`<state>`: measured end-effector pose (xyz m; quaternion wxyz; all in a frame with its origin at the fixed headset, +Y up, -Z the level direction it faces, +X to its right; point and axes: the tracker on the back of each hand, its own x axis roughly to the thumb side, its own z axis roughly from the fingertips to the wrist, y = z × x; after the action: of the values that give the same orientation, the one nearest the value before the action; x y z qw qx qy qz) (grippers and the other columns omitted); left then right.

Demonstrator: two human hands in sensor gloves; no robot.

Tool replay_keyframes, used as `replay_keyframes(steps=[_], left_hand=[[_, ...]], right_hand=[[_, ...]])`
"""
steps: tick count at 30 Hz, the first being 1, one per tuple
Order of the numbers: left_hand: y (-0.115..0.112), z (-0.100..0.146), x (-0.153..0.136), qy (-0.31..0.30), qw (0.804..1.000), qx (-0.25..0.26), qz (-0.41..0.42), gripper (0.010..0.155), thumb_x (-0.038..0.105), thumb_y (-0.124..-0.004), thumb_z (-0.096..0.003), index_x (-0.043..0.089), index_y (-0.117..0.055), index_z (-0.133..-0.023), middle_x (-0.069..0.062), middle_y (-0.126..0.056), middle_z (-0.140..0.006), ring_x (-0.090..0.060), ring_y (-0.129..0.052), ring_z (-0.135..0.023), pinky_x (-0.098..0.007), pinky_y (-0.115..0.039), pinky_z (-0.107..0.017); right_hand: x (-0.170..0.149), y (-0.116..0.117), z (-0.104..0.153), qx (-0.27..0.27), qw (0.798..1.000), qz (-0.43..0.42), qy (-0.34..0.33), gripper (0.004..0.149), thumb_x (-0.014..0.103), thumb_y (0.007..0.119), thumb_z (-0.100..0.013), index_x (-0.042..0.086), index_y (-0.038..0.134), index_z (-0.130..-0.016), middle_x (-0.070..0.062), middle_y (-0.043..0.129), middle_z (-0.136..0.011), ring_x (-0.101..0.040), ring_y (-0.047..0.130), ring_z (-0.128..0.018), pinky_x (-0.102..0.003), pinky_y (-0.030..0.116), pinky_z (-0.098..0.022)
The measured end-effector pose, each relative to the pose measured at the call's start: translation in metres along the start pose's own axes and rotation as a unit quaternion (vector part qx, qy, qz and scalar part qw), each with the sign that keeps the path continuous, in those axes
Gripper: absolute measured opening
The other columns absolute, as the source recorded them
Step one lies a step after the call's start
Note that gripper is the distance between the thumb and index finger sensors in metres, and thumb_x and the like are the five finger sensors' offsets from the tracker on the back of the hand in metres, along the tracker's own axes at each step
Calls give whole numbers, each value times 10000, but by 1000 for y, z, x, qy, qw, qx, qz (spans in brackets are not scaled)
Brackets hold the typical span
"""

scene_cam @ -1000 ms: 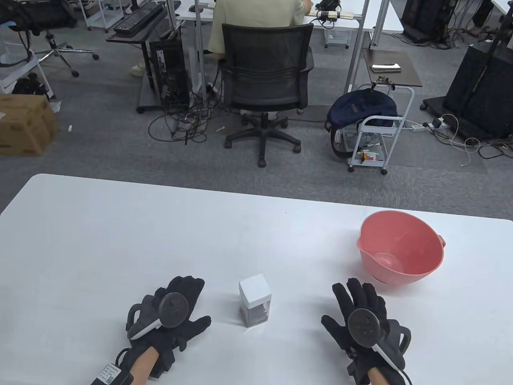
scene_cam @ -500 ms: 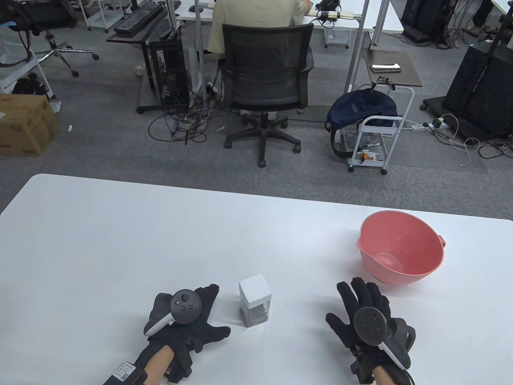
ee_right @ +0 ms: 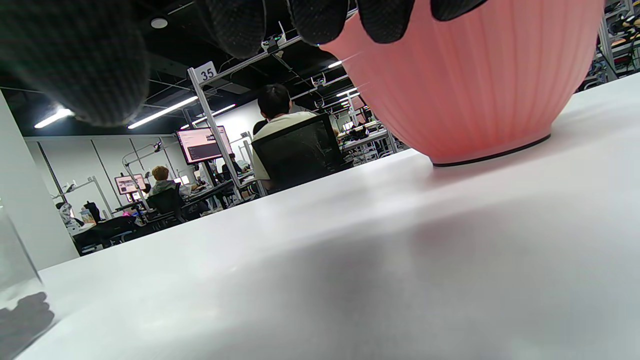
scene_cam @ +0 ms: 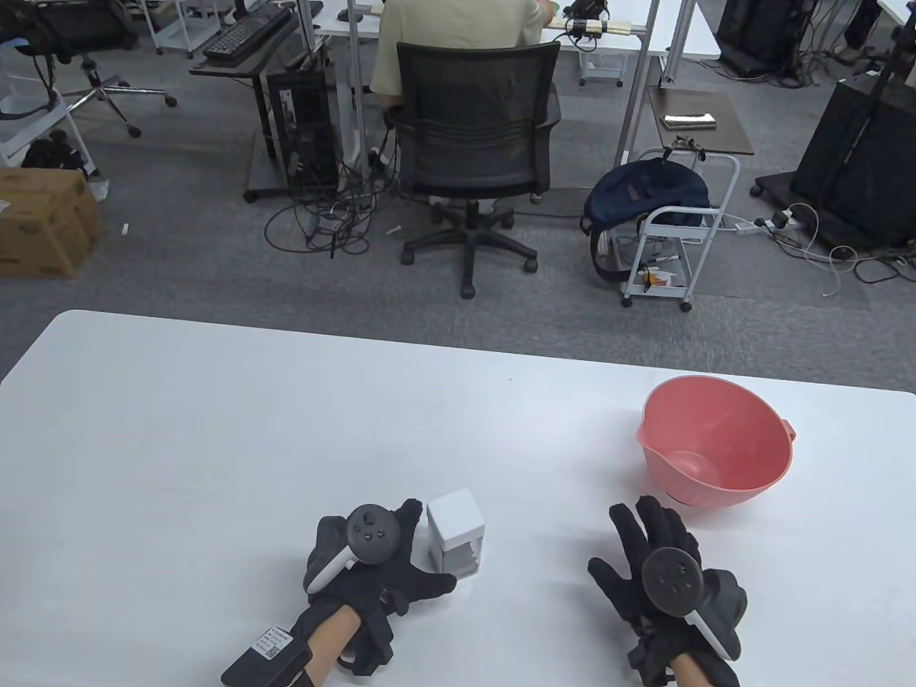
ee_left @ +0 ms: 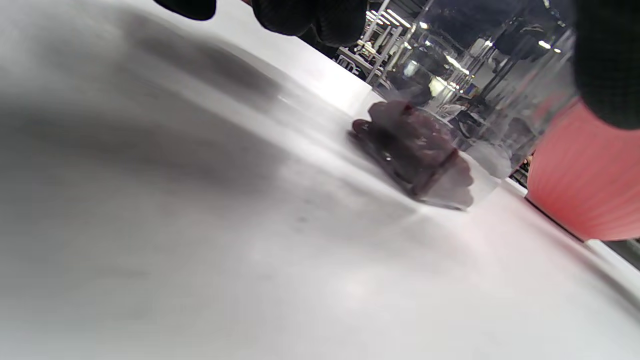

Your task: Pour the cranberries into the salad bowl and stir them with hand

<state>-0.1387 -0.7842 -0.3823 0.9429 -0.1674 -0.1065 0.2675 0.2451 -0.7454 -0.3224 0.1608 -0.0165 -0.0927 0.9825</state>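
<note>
1. The left hand point(scene_cam: 372, 565) lay spread-fingered against the cranberry container point(scene_cam: 456, 537), apparently positioned to grasp it.
2. The right hand point(scene_cam: 662, 572) rested flat and empty on the tabletop point(scene_cam: 215, 429), near the salad bowl point(scene_cam: 715, 447).

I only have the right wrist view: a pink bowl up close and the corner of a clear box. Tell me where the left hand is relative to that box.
Observer: In the table view the left hand is right beside the clear container, fingers alongside its left wall. I cannot tell whether they have closed on it.
Operator: Confirm the box has its lid on.
Observer: Yes, a white lid sits on top, and the container stands upright on the table.
Operator: Report what is inside.
Observer: The left wrist view shows dark red cranberries lying at the bottom.
Operator: Say whether the bowl holds anything.
Observer: From above, the pink bowl looks empty.
</note>
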Motion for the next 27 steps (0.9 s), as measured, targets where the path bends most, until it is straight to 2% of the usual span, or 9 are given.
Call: replay_keyframes(steps=[3,7,14,18,27], left_hand=[[-6,-8,9,14,999,-5,49,1200,844,-907,-310,338,-164,-1105,90,-423,-1247,-286,-373,-1177,-610,-424,-808],[-9,-12,18,26,997,14,77,1025,776,-924,-350,390,-317,-1081,122,-527,-1219,-257,-414,-1175,-590,-452,-807],[-6,-2,28,20,997,52,46,1018,786,-911,-353,282,-364,-1049,31,-659,-1154,-358,-456,-1141,-578,-526,-789],[-2,13,30,16,991,93,98,1017,793,-902,-360,273,-364,-1048,27,-721,-1112,-370,-506,-1124,-584,-568,-770],[8,36,46,23,973,133,187,1006,755,-912,-405,327,-297,-1076,-13,-634,-1122,-425,-522,-1106,-611,-592,-748]], right_hand=[[-1,1,1,0,1000,-7,7,798,727,798,-383,419,482,-1048,-38,417,-1193,-375,479,-1080,-595,490,-767],[-1,1,-1,2,1000,-13,7,798,726,798,-382,419,482,-1047,-40,414,-1193,-375,476,-1080,-591,493,-768],[-2,1,0,-2,999,-38,10,798,725,796,-383,413,481,-1047,-46,409,-1191,-435,489,-1058,-598,528,-757],[-2,2,1,-3,999,-47,11,804,726,794,-384,402,481,-1049,-52,409,-1191,-462,498,-1046,-603,549,-747],[8,2,3,-4,995,-98,-14,852,782,764,-345,406,469,-1051,-56,376,-1198,-495,455,-1048,-610,548,-745]])
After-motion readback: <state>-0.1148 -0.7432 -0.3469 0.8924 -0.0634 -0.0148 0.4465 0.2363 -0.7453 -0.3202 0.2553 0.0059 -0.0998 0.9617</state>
